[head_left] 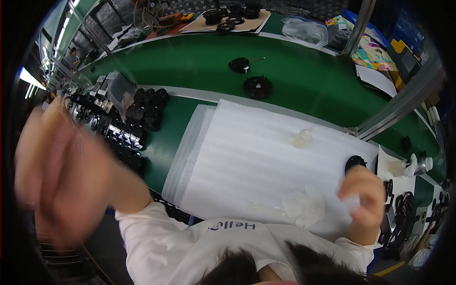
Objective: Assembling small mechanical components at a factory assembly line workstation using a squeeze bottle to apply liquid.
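My left hand (66, 175) is raised at the far left, large and smeared by motion, so its fingers cannot be made out. It is nearest to rows of black and chrome parts (126, 135). On the right, my right hand (363, 199) is closed above the edge of a white foam sheet (242, 156), its fingers curled toward the thumb. A pale patch shows between them, too unclear to name. Just beyond that hand lies a round black part (355, 162). A crumpled white cloth (304, 206) rests to its left, and a small translucent bottle (302, 137) stands farther back.
On the green bench (190, 61) beyond lie a round black disc (258, 87) and a black oval part (238, 64). Black rings (232, 16) sit on cardboard at the back. A metal post (403, 114) rises at right, near bottles (422, 165) and black cables (403, 206).
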